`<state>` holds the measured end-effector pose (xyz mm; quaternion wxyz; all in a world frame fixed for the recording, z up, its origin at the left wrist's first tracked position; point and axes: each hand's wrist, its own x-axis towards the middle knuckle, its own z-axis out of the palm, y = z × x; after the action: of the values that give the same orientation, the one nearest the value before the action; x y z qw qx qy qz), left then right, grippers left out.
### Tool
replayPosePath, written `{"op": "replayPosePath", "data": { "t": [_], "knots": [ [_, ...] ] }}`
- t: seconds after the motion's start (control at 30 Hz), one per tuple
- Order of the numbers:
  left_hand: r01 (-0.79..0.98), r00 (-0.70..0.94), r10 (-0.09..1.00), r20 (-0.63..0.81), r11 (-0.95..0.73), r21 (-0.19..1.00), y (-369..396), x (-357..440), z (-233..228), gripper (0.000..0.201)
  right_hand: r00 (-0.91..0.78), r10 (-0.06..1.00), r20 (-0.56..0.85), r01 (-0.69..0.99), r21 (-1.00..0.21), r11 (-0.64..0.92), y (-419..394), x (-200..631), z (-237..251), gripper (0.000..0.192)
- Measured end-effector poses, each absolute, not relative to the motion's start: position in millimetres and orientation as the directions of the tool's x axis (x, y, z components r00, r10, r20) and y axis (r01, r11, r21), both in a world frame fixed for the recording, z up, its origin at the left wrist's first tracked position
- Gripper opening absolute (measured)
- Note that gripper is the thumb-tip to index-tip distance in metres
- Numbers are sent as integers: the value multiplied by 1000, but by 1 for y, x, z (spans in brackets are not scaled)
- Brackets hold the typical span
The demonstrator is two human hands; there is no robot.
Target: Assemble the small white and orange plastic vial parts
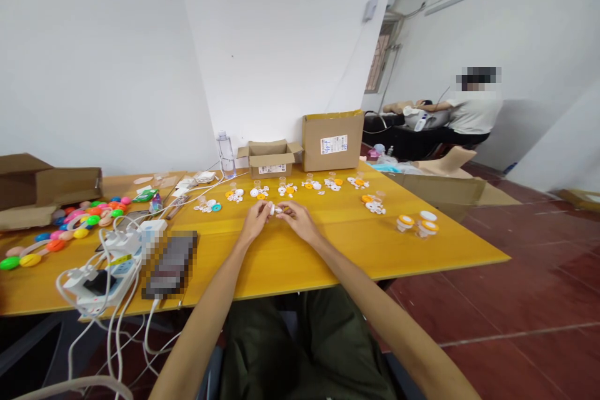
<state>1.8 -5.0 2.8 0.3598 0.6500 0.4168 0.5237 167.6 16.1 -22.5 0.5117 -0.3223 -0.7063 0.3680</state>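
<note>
Over the middle of the yellow table (300,256), my left hand (257,217) and my right hand (296,220) come together, fingers closed. Between their fingertips is a small white plastic part (273,210); the fingers hide much of it, and both hands seem to grip it. Just beyond the hands lie small piles of white and orange plastic parts (287,190), with clear cups near them. Another pile (206,206) to the left has a teal disc. At the right stand several clear cups with orange and white lids (427,225).
An open cardboard box (270,165), a closed carton (332,144) and a water bottle (226,155) stand along the wall. Left are a power strip (126,265) with cables, a phone (171,262) and colourful plastic pieces (79,231). A person (473,112) sits at the far right.
</note>
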Motion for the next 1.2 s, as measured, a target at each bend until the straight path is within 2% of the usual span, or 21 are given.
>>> {"op": "replayPosePath", "data": {
  "t": [0.2,0.37,0.6,0.73,0.9,1.0,1.1,1.2],
  "knots": [
    [178,106,918,383,-396,901,-6,3,4,44,-318,885,340,-49,-938,343,21,170,-22,33],
    [187,117,914,389,-405,895,-6,3,2,41,-323,906,274,-150,-960,237,20,173,-22,40],
    [199,108,916,387,-401,894,-5,1,-1,37,-393,908,142,-60,-990,129,20,169,-21,41],
    [184,110,910,400,-414,891,-4,0,-1,38,-388,902,192,23,-976,217,18,169,-19,37],
    [154,117,904,410,-425,892,-2,0,0,40,-329,847,418,123,-870,477,14,170,-18,26],
    [158,105,916,387,-400,903,-2,0,0,41,-290,801,524,171,-795,582,12,169,-18,20],
    [152,102,918,384,-396,906,-2,-1,1,41,-280,791,544,171,-782,599,12,168,-18,18],
    [136,104,911,399,-410,902,-2,0,1,41,-295,815,499,132,-823,552,14,167,-20,21]
  ]
}}
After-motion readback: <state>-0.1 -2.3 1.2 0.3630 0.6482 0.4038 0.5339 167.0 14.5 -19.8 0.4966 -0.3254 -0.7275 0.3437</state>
